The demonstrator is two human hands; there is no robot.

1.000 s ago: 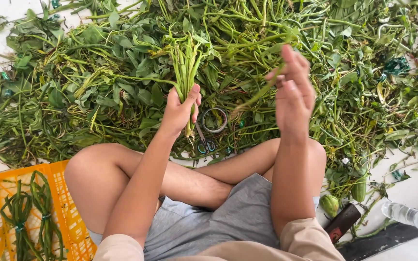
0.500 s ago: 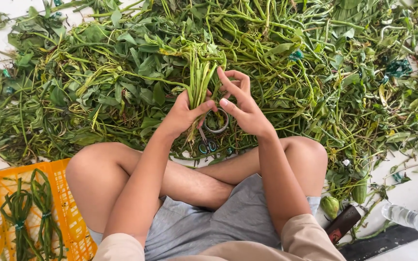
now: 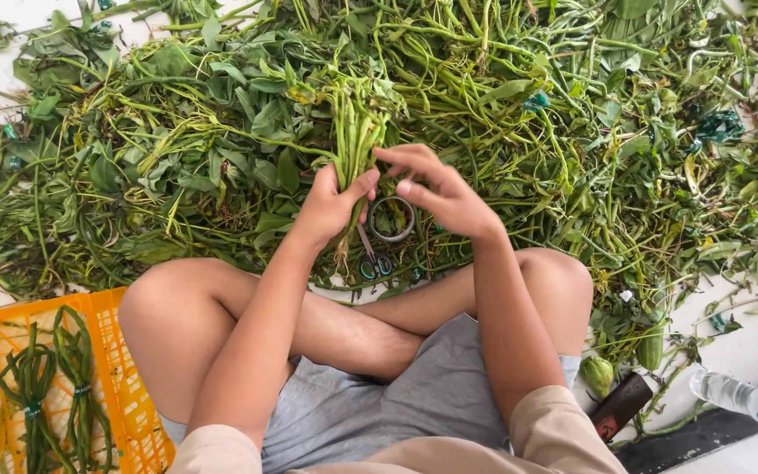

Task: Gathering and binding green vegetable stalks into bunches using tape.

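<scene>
A: Gripping the bunch of stems (image 3: 354,132), the left hand (image 3: 331,206) had its fingers wrapped around the lower end, the thumb pressed across the front. The bunch stood nearly upright from that fist, its long axis running away from the person toward the heap of greens (image 3: 519,96) spread over the floor.

B: And the right hand (image 3: 445,193)?

A: It sat just beside the bunch, on its right. The fingers (image 3: 404,156) were curled toward the stems, the forefinger tip reaching the bunch, the thumb held apart below. I could not tell whether they pinched anything; a band or tie there would be too thin to see.

B: So which hand was nearer?

A: The left one held it outright; the right only touched its side, so the stems lay to the left of the right fingertips.

B: Anything underneath?

A: 1 roll of tape (image 3: 391,219) lay on the floor below the right hand, and a pair of scissors (image 3: 372,256) beside it, half covered by the left wrist. The cut ends of the bunch were hidden inside the fist.

B: And off to the side?

A: 1 orange crate (image 3: 125,395) by the left knee held 2 tied bundles (image 3: 53,386), cut off by the picture edge. 1 plastic bottle (image 3: 747,399) lay at the right edge.
</scene>
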